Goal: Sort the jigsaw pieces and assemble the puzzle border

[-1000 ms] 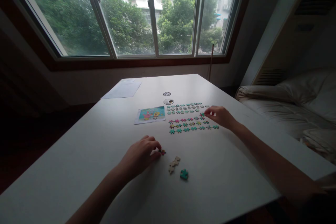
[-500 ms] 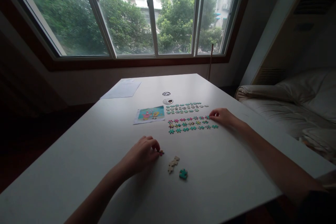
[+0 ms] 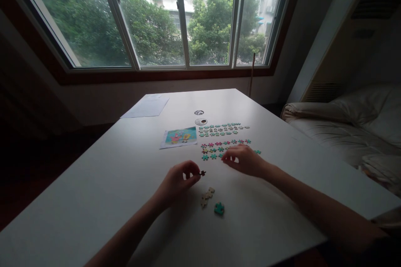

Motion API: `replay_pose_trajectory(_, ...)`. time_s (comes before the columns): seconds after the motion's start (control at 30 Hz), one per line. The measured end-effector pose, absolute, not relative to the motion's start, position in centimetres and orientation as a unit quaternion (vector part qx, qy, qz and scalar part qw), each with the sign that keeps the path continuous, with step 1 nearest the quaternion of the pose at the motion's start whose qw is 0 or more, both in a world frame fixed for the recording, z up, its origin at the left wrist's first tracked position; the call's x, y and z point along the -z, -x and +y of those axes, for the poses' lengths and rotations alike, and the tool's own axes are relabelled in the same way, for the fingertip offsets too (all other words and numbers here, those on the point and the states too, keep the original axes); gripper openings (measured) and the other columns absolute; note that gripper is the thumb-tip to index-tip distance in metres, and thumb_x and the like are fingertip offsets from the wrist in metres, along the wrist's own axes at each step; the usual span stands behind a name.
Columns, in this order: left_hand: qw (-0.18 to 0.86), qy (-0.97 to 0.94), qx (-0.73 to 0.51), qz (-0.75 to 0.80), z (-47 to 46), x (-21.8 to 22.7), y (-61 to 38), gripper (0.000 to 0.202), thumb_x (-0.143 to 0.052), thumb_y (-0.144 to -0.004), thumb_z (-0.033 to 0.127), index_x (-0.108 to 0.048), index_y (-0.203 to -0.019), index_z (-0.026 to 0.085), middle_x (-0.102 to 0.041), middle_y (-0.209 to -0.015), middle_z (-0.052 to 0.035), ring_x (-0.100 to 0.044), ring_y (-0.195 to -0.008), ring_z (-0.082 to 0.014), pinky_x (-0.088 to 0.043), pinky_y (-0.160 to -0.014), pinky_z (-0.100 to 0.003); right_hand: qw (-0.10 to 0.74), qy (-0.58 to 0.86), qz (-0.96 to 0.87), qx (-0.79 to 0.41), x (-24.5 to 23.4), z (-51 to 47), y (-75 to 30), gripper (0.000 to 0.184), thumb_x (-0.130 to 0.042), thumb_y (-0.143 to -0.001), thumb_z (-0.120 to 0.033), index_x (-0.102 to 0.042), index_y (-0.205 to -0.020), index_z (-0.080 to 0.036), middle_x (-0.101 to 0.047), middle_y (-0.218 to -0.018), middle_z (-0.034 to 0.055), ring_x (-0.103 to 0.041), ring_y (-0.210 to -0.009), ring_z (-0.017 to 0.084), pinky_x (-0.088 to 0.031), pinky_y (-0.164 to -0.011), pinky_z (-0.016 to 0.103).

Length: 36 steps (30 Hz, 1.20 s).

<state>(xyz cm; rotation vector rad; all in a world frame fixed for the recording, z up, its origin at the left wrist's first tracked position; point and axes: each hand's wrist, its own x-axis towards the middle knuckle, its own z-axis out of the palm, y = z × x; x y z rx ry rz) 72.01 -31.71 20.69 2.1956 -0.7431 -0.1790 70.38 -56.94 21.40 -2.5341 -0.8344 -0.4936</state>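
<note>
Here, left hand: thumb and fingers pinched on a dark puzzle piece, which juts from the fingertips.
Right hand: fingers curled, tips close to the thumb, at the nearer rows; I cannot tell whether it grips anything.
Puzzle rows: on the bench, partly covered by that hand, just right of the picture card.
Pale pieces: lying near the left hand.
Green pieces: a small pile beside the pale ones.
</note>
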Motion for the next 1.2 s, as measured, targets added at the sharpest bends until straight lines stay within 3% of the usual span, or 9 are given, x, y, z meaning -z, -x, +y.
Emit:
replay_pose_trajectory(0.2,0.5,-0.821,0.101,-0.257,-33.0,-20.5,-71.9,0.02,-0.057,-0.075,0.033,-0.062,-0.082,0.015,-0.065,-0.075,-0.0035,-0.057,-0.069,-0.0147,-0.042,-0.057,-0.023,0.228,0.907,-0.301,0.186,-21.9,-53.5,-68.0,0.009,-0.059,-0.079,-0.027,-0.062,-0.085,-0.021,-0.064,-0.078,-0.0007,-0.058,-0.068,0.011,-0.04,-0.066,0.024)
replay_pose_trajectory(0.53,0.533,-0.799,0.107,-0.256,-33.2,-20.4,-71.5,0.02,-0.06,-0.074,0.034,-0.062,-0.08,0.015,-0.063,-0.074,-0.0034,-0.055,-0.068,-0.0144,-0.042,-0.057,-0.023,0.222,0.9,-0.316,0.201,-21.7,-53.4,-67.9,0.007,-0.056,-0.081,-0.026,-0.061,-0.081,-0.021,-0.064,-0.076,-0.0006,-0.057,-0.069,0.012,-0.036,-0.066,0.026)
replay_pose_trajectory(0.7,0.537,-0.8,0.084,-0.256,-33.2,-20.4,-71.6,0.024,-0.058,-0.076,0.035,-0.057,-0.088,0.015,-0.06,-0.076,-0.0028,-0.054,-0.067,-0.0132,-0.042,-0.054,-0.022,0.214,0.895,-0.33,0.212,-21.8,-53.7,-68.0,0.009,-0.053,-0.083,-0.025,-0.061,-0.081,-0.021,-0.065,-0.077,-0.0001,-0.057,-0.069,0.012,-0.036,-0.066,0.026)
replay_pose_trajectory(0.9,0.367,-0.865,0.035,-0.34,-32.0,-21.1,-71.2,0.013,-0.054,-0.078,0.03,-0.057,-0.077,0.017,-0.056,-0.069,0.0003,-0.05,-0.06,-0.0112,-0.04,-0.056,-0.022,0.213,0.891,-0.294,0.272,-22.0,-56.1,-69.6,0.011,-0.053,-0.084,-0.025,-0.062,-0.081,-0.02,-0.065,-0.078,0.0008,-0.057,-0.069,0.012,-0.039,-0.069,0.027)
replay_pose_trajectory(1.07,0.208,-0.863,0.055,-0.457,-31.6,-22.0,-70.0,0.019,-0.06,-0.075,0.036,-0.059,-0.088,0.022,-0.059,-0.088,-0.002,-0.054,-0.073,-0.0161,-0.039,-0.062,-0.025,0.229,0.882,-0.269,0.311,-22.3,-57.8,-70.5,0.011,-0.053,-0.084,-0.026,-0.062,-0.082,-0.02,-0.066,-0.079,0.0021,-0.057,-0.067,0.012,-0.04,-0.068,0.027)
replay_pose_trajectory(1.2,0.155,-0.867,0.068,-0.469,-31.8,-22.2,-70.0,0.021,-0.062,-0.073,0.038,-0.059,-0.085,0.022,-0.059,-0.089,-0.0023,-0.055,-0.077,-0.0179,-0.04,-0.063,-0.024,0.227,0.881,-0.265,0.321,-22.6,-58.1,-70.5,0.011,-0.054,-0.084,-0.026,-0.062,-0.082,-0.02,-0.065,-0.079,0.0021,-0.057,-0.068,0.013,-0.041,-0.068,0.027)
